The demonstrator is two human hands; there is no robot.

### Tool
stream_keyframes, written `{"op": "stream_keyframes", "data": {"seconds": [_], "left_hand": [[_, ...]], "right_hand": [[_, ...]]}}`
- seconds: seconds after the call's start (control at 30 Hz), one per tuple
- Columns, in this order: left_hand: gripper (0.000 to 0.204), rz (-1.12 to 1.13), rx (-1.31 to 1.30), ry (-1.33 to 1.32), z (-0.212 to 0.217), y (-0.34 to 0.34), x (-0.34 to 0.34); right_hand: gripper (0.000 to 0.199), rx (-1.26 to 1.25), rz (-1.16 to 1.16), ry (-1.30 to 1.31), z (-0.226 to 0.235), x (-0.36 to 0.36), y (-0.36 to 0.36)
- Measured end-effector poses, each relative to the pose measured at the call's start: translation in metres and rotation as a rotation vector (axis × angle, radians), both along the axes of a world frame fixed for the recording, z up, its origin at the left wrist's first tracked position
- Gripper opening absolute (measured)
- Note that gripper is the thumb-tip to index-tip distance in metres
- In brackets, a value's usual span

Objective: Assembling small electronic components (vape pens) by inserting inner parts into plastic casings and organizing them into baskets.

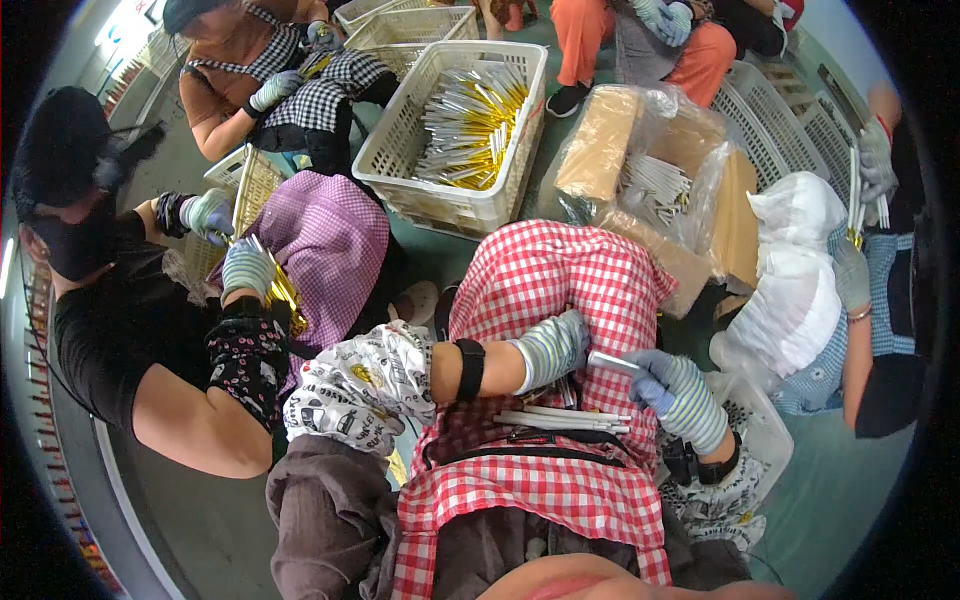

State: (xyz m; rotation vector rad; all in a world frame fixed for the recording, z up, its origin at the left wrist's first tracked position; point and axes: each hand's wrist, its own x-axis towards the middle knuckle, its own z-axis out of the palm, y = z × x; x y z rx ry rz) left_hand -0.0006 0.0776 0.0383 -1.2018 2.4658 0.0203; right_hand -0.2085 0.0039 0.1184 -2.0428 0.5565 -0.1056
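Observation:
My right hand (685, 395), in a striped glove with a grey-blue fingertip area, is closed round a slim white stick (612, 362) that points left. Beside that stick's free end is my left hand (555, 350), gloved in green, blue and white stripes. Its fingers are curled together over my lap, and whatever they hold is hidden. Several loose white sticks (565, 418) lie side by side on the red-and-white checked apron (520, 270) across my lap, just below both hands.
A white crate (450, 200) of white-and-gold sticks stands ahead. To its right is an open cardboard box (600, 140) with plastic lining and white sticks. Co-workers sit close at left and right, some handling similar sticks. A white basket (770, 440) sits by my right forearm.

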Motion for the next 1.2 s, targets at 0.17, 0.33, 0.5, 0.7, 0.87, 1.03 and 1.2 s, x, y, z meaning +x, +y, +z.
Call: {"op": "stream_keyframes", "data": {"seconds": [0.17, 0.33, 0.5, 0.7, 0.87, 1.03, 1.2], "left_hand": [[0.024, -0.046, -0.061, -0.059, -0.002, 0.0, -0.002], [0.021, -0.151, -0.141, 0.176, 0.0, 0.0, 0.014], [0.021, 0.09, -0.14, 0.542, 0.04, 0.012, 0.043], [0.027, 0.41, -0.106, 1.01, 0.018, 0.029, 0.065], [0.033, 0.754, 0.329, 1.744, 0.03, 0.044, 0.05], [0.032, 0.74, 0.423, 1.796, 0.032, 0.042, 0.053], [0.027, 0.723, 0.32, 1.498, 0.041, 0.051, 0.049]], "right_hand": [[0.034, -0.027, -0.103, 0.056, 0.009, -0.003, 0.017], [0.026, -0.233, -0.088, -0.031, -0.007, -0.016, 0.022], [0.021, -0.182, -0.298, -0.038, -0.008, -0.024, 0.016], [0.019, -0.262, -0.327, -0.123, -0.026, -0.017, 0.005], [0.019, 0.076, -0.455, -0.254, -0.022, -0.005, 0.013], [0.018, -0.086, -0.39, -0.275, -0.025, 0.002, 0.012], [0.022, -0.206, -0.08, -0.157, -0.047, 0.007, 0.011]]}}
